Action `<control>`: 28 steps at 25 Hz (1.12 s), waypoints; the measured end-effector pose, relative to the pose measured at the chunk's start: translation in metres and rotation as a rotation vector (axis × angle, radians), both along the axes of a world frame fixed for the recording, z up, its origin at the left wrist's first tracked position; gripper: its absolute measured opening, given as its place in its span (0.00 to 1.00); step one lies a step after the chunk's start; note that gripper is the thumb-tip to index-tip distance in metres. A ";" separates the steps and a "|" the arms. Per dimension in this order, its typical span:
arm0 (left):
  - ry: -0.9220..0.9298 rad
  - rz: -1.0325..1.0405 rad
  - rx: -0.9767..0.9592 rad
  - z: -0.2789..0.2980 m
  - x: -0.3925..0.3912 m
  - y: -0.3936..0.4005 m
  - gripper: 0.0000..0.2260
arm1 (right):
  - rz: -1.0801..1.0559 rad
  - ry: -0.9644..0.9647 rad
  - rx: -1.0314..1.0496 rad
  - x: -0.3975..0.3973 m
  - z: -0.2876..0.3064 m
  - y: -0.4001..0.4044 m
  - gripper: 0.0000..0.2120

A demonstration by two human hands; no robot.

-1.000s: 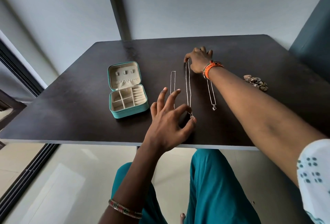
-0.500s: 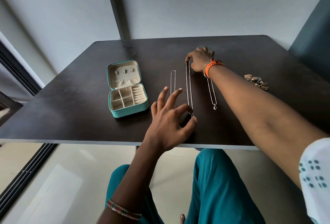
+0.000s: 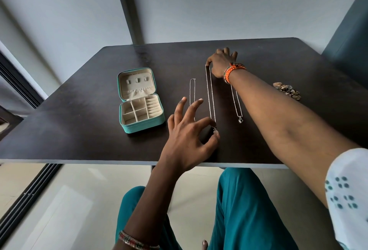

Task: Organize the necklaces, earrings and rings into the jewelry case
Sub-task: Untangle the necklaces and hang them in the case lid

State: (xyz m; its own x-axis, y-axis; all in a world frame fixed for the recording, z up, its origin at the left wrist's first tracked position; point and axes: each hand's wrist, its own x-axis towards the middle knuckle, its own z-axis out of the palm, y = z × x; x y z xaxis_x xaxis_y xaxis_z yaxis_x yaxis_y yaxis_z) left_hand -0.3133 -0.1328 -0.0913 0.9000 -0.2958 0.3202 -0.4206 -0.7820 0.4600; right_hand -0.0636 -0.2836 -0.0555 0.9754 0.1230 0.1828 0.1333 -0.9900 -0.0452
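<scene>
Nearest to me, my left hand (image 3: 185,140) hovers over the front of the dark counter (image 3: 79,134), its fingers (image 3: 196,104) spread and loosely bent; thumb and forefinger meet at the pendant end of the middle necklace (image 3: 210,98), and I cannot tell whether they pinch it or only touch it. That chain lies stretched as a thin doubled line, its long axis running straight away from me, pendant end near, loop end far. Just left of my raised fingers lies a shorter necklace (image 3: 192,90), parallel to it. To the right, partly under my forearm, a third necklace (image 3: 238,108) lies the same way, its small heart pendant pointing toward me. Left of my left hand the teal jewelry case (image 3: 139,100) sits open, lid back, compartments bare. Farther out, my right hand (image 3: 221,64) has its fingers curled, pinning the far loop of the middle chain against the counter. Well right of that wrist sits a small heap of earrings and rings (image 3: 287,90).
</scene>
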 end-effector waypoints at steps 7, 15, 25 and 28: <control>-0.006 0.010 -0.014 -0.001 0.000 0.000 0.15 | -0.004 0.012 -0.003 0.000 0.002 0.004 0.17; -0.066 0.034 -0.095 -0.007 0.000 0.002 0.15 | 0.083 -0.056 0.356 -0.030 0.019 -0.019 0.18; -0.142 -0.146 -0.188 0.073 0.071 -0.029 0.20 | 0.018 -0.033 0.106 -0.056 -0.006 -0.080 0.15; -0.106 -0.117 -0.171 0.077 0.126 -0.042 0.15 | 0.021 -0.058 0.115 -0.045 -0.011 -0.079 0.15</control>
